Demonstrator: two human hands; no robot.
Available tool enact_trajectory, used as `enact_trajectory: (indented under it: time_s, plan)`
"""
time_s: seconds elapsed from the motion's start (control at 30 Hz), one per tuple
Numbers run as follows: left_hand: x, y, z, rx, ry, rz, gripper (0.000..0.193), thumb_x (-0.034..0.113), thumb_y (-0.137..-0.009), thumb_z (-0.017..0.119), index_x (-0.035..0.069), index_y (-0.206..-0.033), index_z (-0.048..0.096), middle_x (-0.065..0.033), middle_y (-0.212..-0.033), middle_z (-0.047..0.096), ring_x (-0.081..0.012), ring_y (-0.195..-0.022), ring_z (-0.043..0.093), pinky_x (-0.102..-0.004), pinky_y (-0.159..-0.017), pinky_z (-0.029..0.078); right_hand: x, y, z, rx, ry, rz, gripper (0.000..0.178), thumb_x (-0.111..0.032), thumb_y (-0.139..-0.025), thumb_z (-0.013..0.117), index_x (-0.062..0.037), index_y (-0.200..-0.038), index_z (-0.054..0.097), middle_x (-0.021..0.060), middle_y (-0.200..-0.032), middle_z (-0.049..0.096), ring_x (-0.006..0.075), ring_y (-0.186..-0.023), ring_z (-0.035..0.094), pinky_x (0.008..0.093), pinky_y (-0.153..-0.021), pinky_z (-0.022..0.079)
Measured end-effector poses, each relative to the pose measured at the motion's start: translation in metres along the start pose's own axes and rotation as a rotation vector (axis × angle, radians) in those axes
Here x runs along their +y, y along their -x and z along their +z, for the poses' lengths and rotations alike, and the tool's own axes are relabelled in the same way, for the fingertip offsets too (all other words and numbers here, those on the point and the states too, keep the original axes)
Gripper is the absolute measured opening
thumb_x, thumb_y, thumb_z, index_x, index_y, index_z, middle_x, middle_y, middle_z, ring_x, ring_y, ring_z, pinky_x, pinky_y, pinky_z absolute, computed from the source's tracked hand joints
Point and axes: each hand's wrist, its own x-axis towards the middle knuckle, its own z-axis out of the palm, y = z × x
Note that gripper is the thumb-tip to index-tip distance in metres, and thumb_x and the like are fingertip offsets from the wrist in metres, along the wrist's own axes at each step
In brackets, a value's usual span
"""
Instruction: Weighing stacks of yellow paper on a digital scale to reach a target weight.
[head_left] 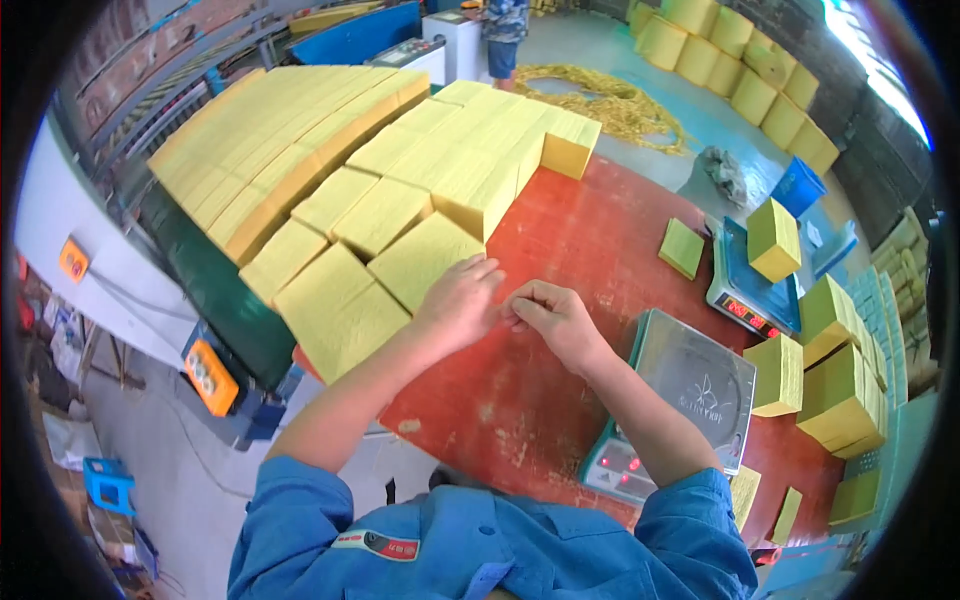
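Observation:
Both hands are close together over the red tabletop (pixel 520 410), beside the nearest yellow paper stacks (pixel 425 255). My left hand (pixel 460 303) is closed, its fingers curled at the corner of one stack. Just to its right, my right hand (pixel 553 318) is pinched, thumb against fingers. Whatever either hand holds, if anything, is too small or hidden to make out. Yellow stacks (pixel 460 140) sit in rows at the table's far left. Nearest my right forearm is a digital scale (pixel 700 380) with a bare metal plate.
A second scale (pixel 735 285) with a blue platform carries a yellow block (pixel 774 240). More yellow blocks (pixel 845 395) line the right edge. A long row of yellow stacks (pixel 290 140) lies on a green conveyor (pixel 225 285) at left. Beyond the table stands a person (pixel 505 40).

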Motion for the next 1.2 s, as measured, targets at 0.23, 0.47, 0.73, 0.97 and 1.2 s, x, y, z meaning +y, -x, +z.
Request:
enact_trajectory:
  time_s: [0.23,0.47,0.73,0.97,1.2]
  plan:
    - [-0.041,-0.125,0.008,-0.04,0.128,-0.026,0.044,0.002,-0.076,0.069,-0.002,-0.119,0.061,-0.0192,-0.123,0.063,-0.0332,-0.114,0.061,-0.0412,-0.093,0.052,-0.004,-0.11,-0.067,0.188,-0.007,-0.135,0.016,-0.011,-0.095,0.057,0.0019,-0.094,0.066,0.0059,-0.087,0.067,0.012,-0.082,0.062,0.0283,-0.075,0.052]
    - [-0.104,-0.239,0.064,-0.012,0.087,-0.007,0.05,0.009,-0.08,0.07,-0.003,-0.127,0.055,-0.0205,-0.133,0.055,-0.0351,-0.123,0.054,-0.042,-0.102,0.046,0.051,-0.288,-0.219,0.592,0.799,-0.231,0.021,-0.022,-0.088,0.058,-0.005,-0.094,0.07,0.0199,-0.087,0.069,0.0367,-0.083,0.068,0.0451,-0.072,0.054]
    - [-0.162,-0.262,0.145,-0.016,-0.001,0.108,0.078,0.019,-0.082,0.072,-0.004,-0.145,0.033,-0.0214,-0.149,0.038,-0.0352,-0.141,0.034,-0.0486,-0.116,0.028,0.104,-0.457,-0.328,0.794,1.331,-0.118,0.048,-0.041,-0.092,0.052,-0.0084,-0.127,0.056,0.0139,-0.135,0.057,0.0325,-0.127,0.052,0.0542,-0.103,0.04]
    - [-0.162,-0.256,0.147,-0.003,-0.016,0.148,0.08,0.019,-0.083,0.072,-0.004,-0.147,0.03,-0.0211,-0.151,0.036,-0.0345,-0.141,0.034,-0.0477,-0.117,0.026,0.114,-0.42,-0.311,0.523,1.444,0.18,0.063,-0.054,-0.095,0.041,-0.0106,-0.14,0.048,0.0116,-0.147,0.046,0.0297,-0.137,0.041,0.0635,-0.107,0.029]
    - [-0.107,-0.214,0.119,0.041,0.012,0.153,0.06,0.017,-0.089,0.063,-0.003,-0.141,0.041,-0.0196,-0.148,0.042,-0.0347,-0.136,0.041,-0.0458,-0.115,0.032,0.116,-0.285,-0.199,0.556,1.415,0.067,0.057,-0.05,-0.093,0.048,-0.0082,-0.132,0.053,0.01,-0.134,0.053,0.0274,-0.129,0.046,0.0606,-0.106,0.032]
